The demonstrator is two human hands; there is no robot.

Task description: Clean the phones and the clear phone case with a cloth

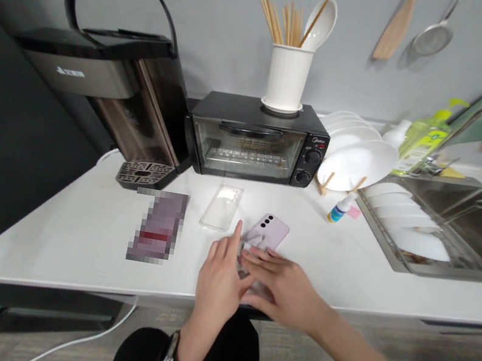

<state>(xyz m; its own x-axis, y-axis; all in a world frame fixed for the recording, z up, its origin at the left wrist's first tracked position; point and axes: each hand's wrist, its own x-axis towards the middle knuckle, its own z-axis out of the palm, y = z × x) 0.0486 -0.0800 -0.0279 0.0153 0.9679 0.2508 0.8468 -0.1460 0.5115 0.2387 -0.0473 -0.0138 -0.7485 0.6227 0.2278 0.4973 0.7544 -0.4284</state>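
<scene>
A lavender smartphone (277, 231) lies back up on the white counter, its camera lenses at the far end. My left hand (220, 275) is at its left edge, thumb and fingers around the near end and the index finger stretched forward. A crumpled greyish-white wipe (258, 243) rests on the phone's back. My right hand (285, 286) presses the wipe down with its fingers together. Both hands hide the phone's near part. Left of the phone lies a clear phone case (221, 208). A small spray bottle (338, 211) with a blue label stands to the right.
A pixelated purple item (159, 228) lies on the counter (74, 239) at left. Behind are a water dispenser (111, 97), a toaster oven (251, 145) and a white utensil pot (287, 74). At right, racked plates (357, 163) stand near the sink (479, 220).
</scene>
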